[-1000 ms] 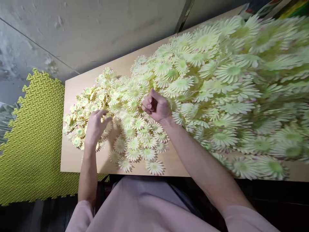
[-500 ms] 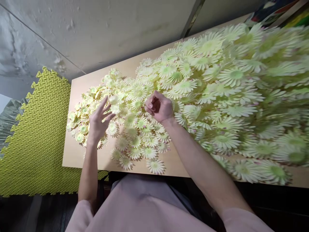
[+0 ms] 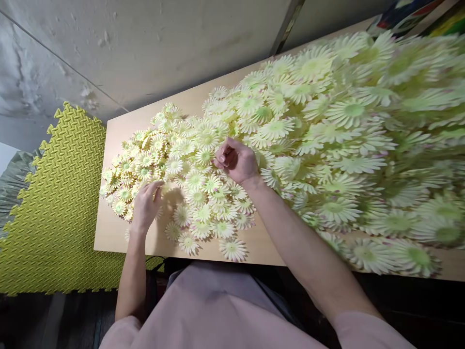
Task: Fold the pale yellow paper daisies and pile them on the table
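Note:
My left hand (image 3: 146,206) is low over the left part of the table, its fingers drawn together and bent to the right with the thumb close under them. Anything between those fingertips is hidden. Beside it lie small pale-yellow artificial daisy heads (image 3: 174,166) in a loose heap. My right hand (image 3: 238,162) is curled into a fist above the middle of the heap, palm side turned up and left. What the fist holds, if anything, is too dark to make out. Larger cream daisy heads (image 3: 352,111) with green centres pile up to its right.
A light wooden table (image 3: 119,131) carries the flowers. Behind it is a grey, peeling wall (image 3: 181,43). Yellow foam mats (image 3: 65,203) stand at the left. A dark printed package (image 3: 403,19) is at the far right corner.
My left hand has come down and back toward me, and its spread fingers have drawn together. A pale blurred thing near its fingertips no longer shows there. My right fist has hardly moved.

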Action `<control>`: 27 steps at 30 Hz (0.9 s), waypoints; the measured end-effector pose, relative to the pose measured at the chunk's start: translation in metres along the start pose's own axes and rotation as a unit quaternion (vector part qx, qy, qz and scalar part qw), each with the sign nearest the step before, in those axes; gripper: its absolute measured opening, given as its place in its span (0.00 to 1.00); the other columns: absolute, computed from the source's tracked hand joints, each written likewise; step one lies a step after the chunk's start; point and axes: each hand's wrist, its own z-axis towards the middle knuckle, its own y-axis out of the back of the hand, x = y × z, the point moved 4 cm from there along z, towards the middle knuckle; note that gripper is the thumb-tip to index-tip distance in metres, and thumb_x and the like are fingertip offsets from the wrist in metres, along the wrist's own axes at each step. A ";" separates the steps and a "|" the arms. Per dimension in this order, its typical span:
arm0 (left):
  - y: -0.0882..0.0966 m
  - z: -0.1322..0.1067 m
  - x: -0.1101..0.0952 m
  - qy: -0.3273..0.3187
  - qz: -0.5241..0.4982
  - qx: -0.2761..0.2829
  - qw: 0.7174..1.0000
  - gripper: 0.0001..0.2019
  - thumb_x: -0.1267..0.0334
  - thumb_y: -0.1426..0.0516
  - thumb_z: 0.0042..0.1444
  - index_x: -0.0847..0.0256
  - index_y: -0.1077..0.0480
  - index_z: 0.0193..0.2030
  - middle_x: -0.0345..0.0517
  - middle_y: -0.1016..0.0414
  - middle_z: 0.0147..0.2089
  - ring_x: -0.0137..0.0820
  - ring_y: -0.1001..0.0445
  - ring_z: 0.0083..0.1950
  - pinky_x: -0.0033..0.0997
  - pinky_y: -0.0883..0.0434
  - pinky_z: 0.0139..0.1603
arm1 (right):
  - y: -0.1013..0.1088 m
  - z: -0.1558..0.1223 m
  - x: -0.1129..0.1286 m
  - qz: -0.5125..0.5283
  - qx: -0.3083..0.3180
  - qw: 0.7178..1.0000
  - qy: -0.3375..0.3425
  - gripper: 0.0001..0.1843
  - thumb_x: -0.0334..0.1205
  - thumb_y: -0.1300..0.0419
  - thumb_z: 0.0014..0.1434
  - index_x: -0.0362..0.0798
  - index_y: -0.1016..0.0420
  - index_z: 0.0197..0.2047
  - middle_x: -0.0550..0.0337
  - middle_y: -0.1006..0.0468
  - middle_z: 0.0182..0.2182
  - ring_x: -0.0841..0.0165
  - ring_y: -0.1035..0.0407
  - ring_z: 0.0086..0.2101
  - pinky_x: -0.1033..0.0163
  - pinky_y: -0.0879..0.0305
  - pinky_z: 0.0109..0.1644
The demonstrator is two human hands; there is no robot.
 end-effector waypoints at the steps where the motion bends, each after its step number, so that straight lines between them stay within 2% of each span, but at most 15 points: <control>1: 0.003 0.001 0.000 0.015 -0.043 -0.039 0.998 0.08 0.68 0.44 0.62 0.57 0.27 0.46 0.48 0.20 0.43 0.32 0.21 0.43 0.37 0.22 0.44 | 0.001 0.000 0.000 -0.002 -0.002 1.000 -0.002 0.26 0.59 0.34 0.53 0.50 0.33 0.17 0.64 0.37 0.15 0.74 0.46 0.17 0.64 0.44 0.19; 4: 0.010 0.007 -0.001 0.082 -0.176 -0.113 0.974 0.09 0.65 0.39 0.57 0.55 0.29 0.45 0.45 0.21 0.44 0.29 0.21 0.42 0.32 0.20 0.39 | 0.003 0.001 -0.002 -0.006 0.000 1.000 -0.005 0.23 0.56 0.32 0.52 0.50 0.32 0.17 0.65 0.36 0.15 0.74 0.46 0.17 0.64 0.43 0.19; 8: 0.006 0.019 -0.009 0.142 -0.262 -0.133 0.945 0.14 0.60 0.33 0.50 0.55 0.30 0.41 0.43 0.25 0.42 0.27 0.23 0.36 0.28 0.20 0.33 | 0.003 0.002 -0.008 -0.049 0.049 0.998 0.011 0.19 0.51 0.30 0.51 0.49 0.28 0.21 0.66 0.31 0.17 0.75 0.41 0.17 0.67 0.39 0.20; 11: -0.007 0.031 -0.018 0.147 -0.301 -0.125 0.934 0.14 0.58 0.33 0.50 0.56 0.31 0.40 0.41 0.26 0.38 0.27 0.22 0.36 0.28 0.19 0.33 | -0.003 0.000 -0.014 -0.124 0.120 0.985 0.030 0.12 0.44 0.26 0.47 0.48 0.20 0.32 0.63 0.21 0.28 0.78 0.36 0.21 0.70 0.33 0.23; 13: -0.019 0.040 -0.025 0.142 -0.341 -0.098 0.924 0.13 0.58 0.34 0.52 0.56 0.32 0.40 0.41 0.27 0.36 0.27 0.23 0.34 0.30 0.19 0.33 | -0.007 -0.002 -0.018 -0.161 0.157 0.974 0.029 0.22 0.38 0.24 0.44 0.50 0.19 0.44 0.60 0.19 0.40 0.79 0.33 0.23 0.70 0.29 0.27; 15: -0.032 0.048 -0.030 0.141 -0.366 -0.062 0.918 0.11 0.58 0.37 0.56 0.56 0.32 0.41 0.43 0.25 0.38 0.28 0.22 0.36 0.31 0.19 0.36 | -0.009 -0.003 -0.020 -0.180 0.175 0.968 0.018 0.32 0.35 0.23 0.40 0.52 0.21 0.51 0.58 0.19 0.45 0.79 0.31 0.25 0.68 0.25 0.31; 17: -0.043 0.053 -0.033 0.131 -0.373 -0.032 0.918 0.09 0.59 0.39 0.59 0.55 0.32 0.44 0.44 0.23 0.39 0.28 0.21 0.38 0.32 0.19 0.39 | -0.010 -0.004 -0.021 -0.184 0.179 0.967 0.003 0.31 0.34 0.22 0.38 0.51 0.20 0.49 0.58 0.18 0.42 0.77 0.29 0.26 0.67 0.24 0.32; 21: -0.056 0.055 -0.034 0.103 -0.367 -0.014 0.925 0.13 0.60 0.39 0.59 0.54 0.33 0.49 0.45 0.22 0.43 0.28 0.21 0.40 0.33 0.20 0.43 | -0.006 -0.001 -0.020 -0.164 0.142 0.976 -0.001 0.15 0.38 0.23 0.40 0.47 0.17 0.33 0.60 0.18 0.29 0.74 0.26 0.27 0.68 0.25 0.30; 24: -0.055 0.051 -0.035 0.085 -0.333 -0.015 0.939 0.16 0.59 0.38 0.58 0.53 0.33 0.52 0.48 0.22 0.49 0.29 0.21 0.43 0.34 0.20 0.43 | -0.002 0.002 -0.018 -0.154 0.096 0.983 0.013 0.12 0.41 0.23 0.41 0.47 0.18 0.29 0.61 0.20 0.25 0.74 0.29 0.23 0.70 0.29 0.25; 27: -0.047 0.050 -0.038 0.016 -0.254 0.040 0.966 0.16 0.57 0.39 0.59 0.53 0.30 0.53 0.49 0.22 0.52 0.34 0.22 0.49 0.38 0.21 0.44 | 0.003 0.004 -0.015 -0.134 0.044 0.989 0.044 0.11 0.42 0.24 0.43 0.48 0.18 0.30 0.62 0.20 0.25 0.74 0.29 0.24 0.69 0.29 0.28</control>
